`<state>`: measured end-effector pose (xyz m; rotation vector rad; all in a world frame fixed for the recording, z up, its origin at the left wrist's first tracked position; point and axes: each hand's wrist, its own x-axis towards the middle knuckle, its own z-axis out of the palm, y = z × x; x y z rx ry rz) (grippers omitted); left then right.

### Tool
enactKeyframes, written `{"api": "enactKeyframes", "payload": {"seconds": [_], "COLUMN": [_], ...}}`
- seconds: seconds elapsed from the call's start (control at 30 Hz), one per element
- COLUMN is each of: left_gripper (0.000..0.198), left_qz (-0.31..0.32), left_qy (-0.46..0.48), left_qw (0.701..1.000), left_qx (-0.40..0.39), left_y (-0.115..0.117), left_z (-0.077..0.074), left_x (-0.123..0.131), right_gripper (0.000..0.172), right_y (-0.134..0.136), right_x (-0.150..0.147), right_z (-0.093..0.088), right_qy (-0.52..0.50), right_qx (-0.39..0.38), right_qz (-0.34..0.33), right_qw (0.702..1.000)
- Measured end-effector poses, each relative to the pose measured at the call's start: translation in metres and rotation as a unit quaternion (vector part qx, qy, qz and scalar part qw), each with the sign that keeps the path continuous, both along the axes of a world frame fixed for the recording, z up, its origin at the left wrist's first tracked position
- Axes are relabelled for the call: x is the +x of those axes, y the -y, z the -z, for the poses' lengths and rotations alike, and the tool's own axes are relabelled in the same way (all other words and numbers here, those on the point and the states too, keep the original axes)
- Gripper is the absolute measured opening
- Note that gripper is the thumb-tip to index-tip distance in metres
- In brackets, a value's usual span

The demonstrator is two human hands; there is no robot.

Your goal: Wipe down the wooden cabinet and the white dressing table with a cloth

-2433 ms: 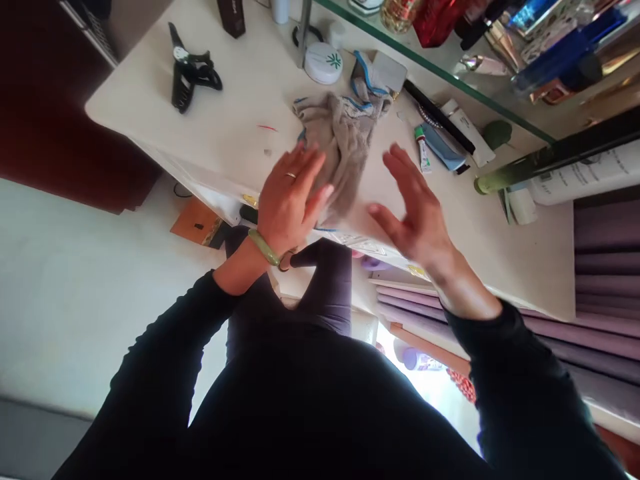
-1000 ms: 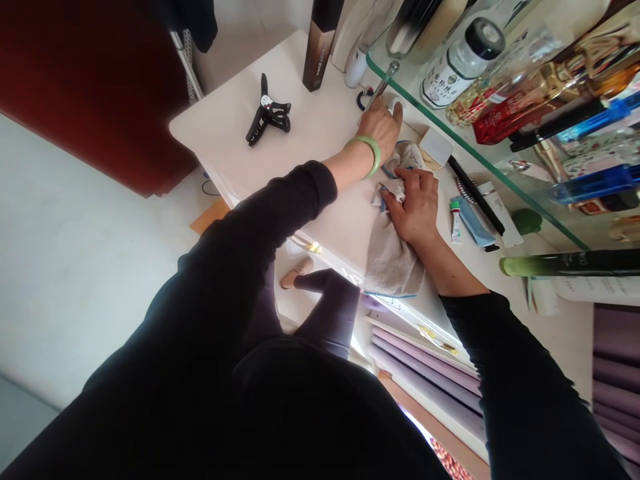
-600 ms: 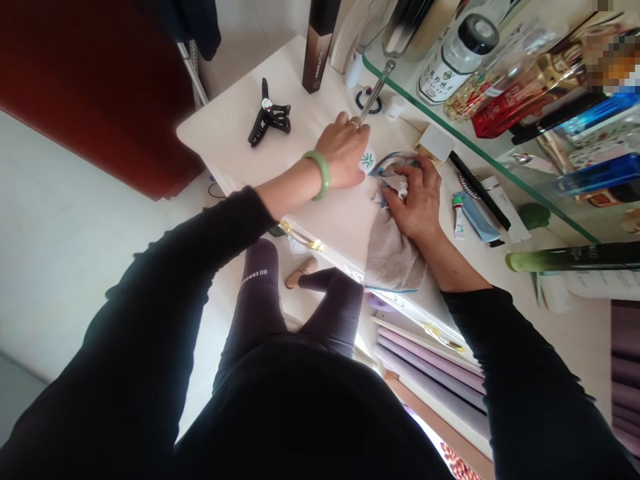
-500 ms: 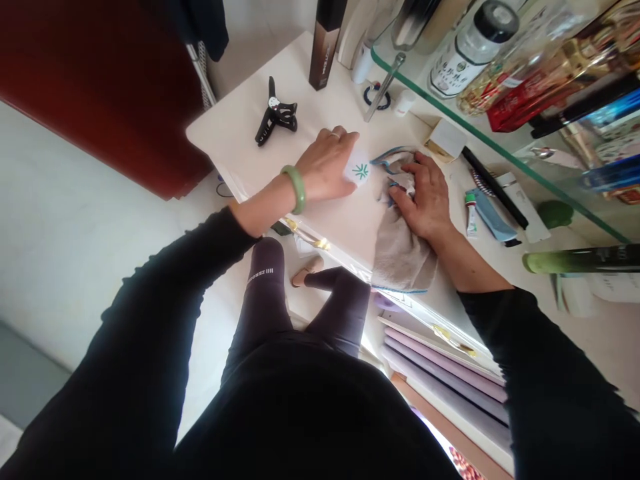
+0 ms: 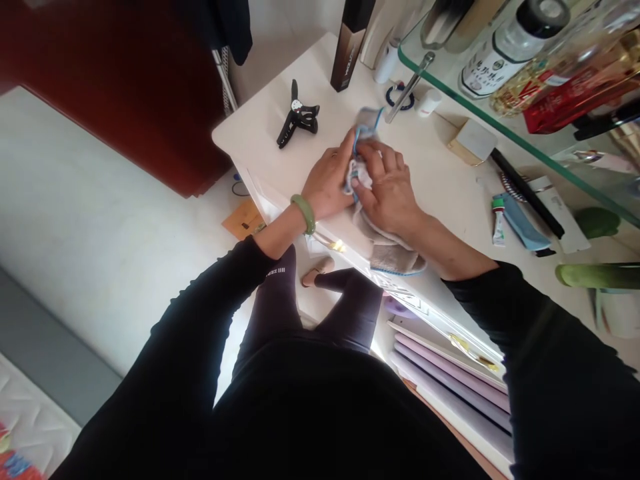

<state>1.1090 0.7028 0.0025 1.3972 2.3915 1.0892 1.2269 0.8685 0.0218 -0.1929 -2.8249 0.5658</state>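
Head view, steeply down, close

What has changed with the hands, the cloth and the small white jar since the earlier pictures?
The left hand fetched the jar from beside the shelf post and drew it toward the table edge; the right hand brought the cloth over. Both hands now close on the bunched cloth, the jar mostly hidden. The hair claw and tube stayed put.

cloth on table edge | hair clip behind left hand | tube right of right hand
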Motion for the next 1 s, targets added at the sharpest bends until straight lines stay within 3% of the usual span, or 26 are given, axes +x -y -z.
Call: {"api": "enactKeyframes", "payload": {"seconds": [0.13, 0.27, 0.47, 0.53, 0.63, 0.77, 1.0], "left_gripper": [0.107, 0.113, 0.128, 0.135, 0.135, 0.128, 0.141], "left_qz": [-0.004, 0.01, 0.013, 0.011, 0.003, -0.005, 0.01], "left_qy": [0.019, 0.021, 0.03, 0.046, 0.066, 0.061, 0.082], "left_qw": [1.0, 1.0, 0.999, 0.999, 0.998, 0.998, 0.997], "left_qx": [0.002, 0.021, 0.017, 0.001, -0.005, 0.027, 0.005], "left_y": [-0.002, -0.006, -0.006, -0.005, -0.004, -0.004, -0.008], "left_z": [0.002, 0.007, 0.004, 0.002, 0.002, 0.002, 0.005], "left_x": [-0.005, -0.008, -0.003, -0.002, -0.002, -0.003, -0.008], "right_gripper": [0.077, 0.067, 0.05, 0.057, 0.072, 0.076, 0.071], "right_y": [0.015, -0.001, -0.033, -0.028, -0.006, 0.014, -0.028], "right_x": [-0.028, -0.046, -0.023, -0.006, 0.015, 0.014, -0.032], "right_z": [-0.01, -0.016, -0.002, 0.0, -0.004, -0.007, 0.009], "right_qy": [0.081, 0.103, 0.037, 0.029, 0.026, 0.024, 0.031], "right_qx": [0.073, 0.083, 0.017, 0.016, 0.03, 0.012, -0.019], "right_qz": [0.042, 0.063, 0.1, 0.084, -0.001, -0.071, -0.034], "right_qw": [0.993, 0.989, 0.994, 0.996, 0.999, 0.997, 0.999]}}
